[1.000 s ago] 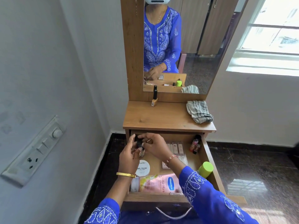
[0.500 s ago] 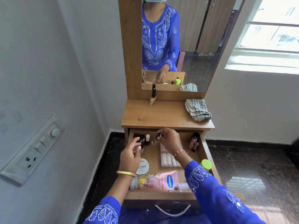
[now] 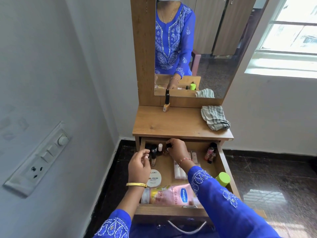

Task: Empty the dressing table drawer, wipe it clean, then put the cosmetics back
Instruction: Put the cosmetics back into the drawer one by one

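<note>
The wooden drawer (image 3: 225, 170) is pulled out under the dressing table top (image 3: 173, 122). My right hand (image 3: 175, 150) reaches to the drawer's back left, shut on a small dark-capped bottle (image 3: 168, 146). My left hand (image 3: 139, 164) hovers beside a cluster of dark-capped bottles (image 3: 153, 152), fingers curled against them; its grip is hidden. In the drawer lie a round nail polish tin (image 3: 154, 178), a pink Vaseline tube (image 3: 171, 196), a white strip pack (image 3: 180, 173), red bottles (image 3: 210, 152) and a green-capped bottle (image 3: 222, 179).
A striped cloth (image 3: 215, 120) lies at the right of the table top and a tall nail polish bottle (image 3: 166, 103) stands by the mirror (image 3: 205, 48). A wall with a switch panel (image 3: 37, 158) is close on the left; dark tiled floor on the right.
My hands, together over one bottle a second ago, have separated. The right hand moved to the drawer's back with a bottle; the left stayed by the bottle cluster.
</note>
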The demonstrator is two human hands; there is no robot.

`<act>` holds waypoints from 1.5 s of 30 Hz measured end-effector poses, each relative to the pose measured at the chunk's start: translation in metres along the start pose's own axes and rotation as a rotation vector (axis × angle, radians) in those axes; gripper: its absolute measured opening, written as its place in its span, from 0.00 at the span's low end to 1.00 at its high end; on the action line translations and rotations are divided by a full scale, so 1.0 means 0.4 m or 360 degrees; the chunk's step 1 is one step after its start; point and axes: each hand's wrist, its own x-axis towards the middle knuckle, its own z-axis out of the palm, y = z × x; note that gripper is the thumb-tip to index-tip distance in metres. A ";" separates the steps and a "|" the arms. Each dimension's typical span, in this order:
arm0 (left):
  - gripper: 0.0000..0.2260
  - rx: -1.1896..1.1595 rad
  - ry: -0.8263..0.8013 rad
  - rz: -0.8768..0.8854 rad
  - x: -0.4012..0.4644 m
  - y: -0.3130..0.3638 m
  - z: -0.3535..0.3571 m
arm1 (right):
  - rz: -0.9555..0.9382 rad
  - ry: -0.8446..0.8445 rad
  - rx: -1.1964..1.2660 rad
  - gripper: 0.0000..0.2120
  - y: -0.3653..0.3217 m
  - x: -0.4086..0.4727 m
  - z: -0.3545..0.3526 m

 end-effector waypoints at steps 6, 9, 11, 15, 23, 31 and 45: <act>0.09 -0.0049 0.0015 -0.0052 0.004 -0.002 0.001 | -0.0055 -0.0068 -0.0045 0.18 0.004 0.003 0.012; 0.10 -0.0057 0.0018 -0.0059 0.003 -0.005 0.000 | -0.0069 -0.0061 -0.0057 0.18 0.003 0.005 0.015; 0.10 -0.0053 0.0022 -0.0057 0.003 -0.007 0.001 | -0.0080 -0.0060 -0.0065 0.19 0.004 0.004 0.015; 0.10 -0.0048 0.0037 -0.0052 0.006 -0.012 0.005 | -0.0129 0.0011 -0.0063 0.18 0.010 -0.014 0.009; 0.09 -0.0079 0.0156 -0.0069 0.010 -0.015 0.004 | -0.0387 0.0075 0.0068 0.11 -0.036 -0.086 0.045; 0.10 -0.0076 0.0199 -0.0153 0.011 -0.014 0.003 | -0.0373 -0.0041 -0.0033 0.15 -0.072 -0.084 0.093; 0.09 -0.0040 0.0117 -0.0139 0.007 0.001 0.002 | -0.0410 -0.0027 0.0030 0.15 -0.067 -0.069 0.081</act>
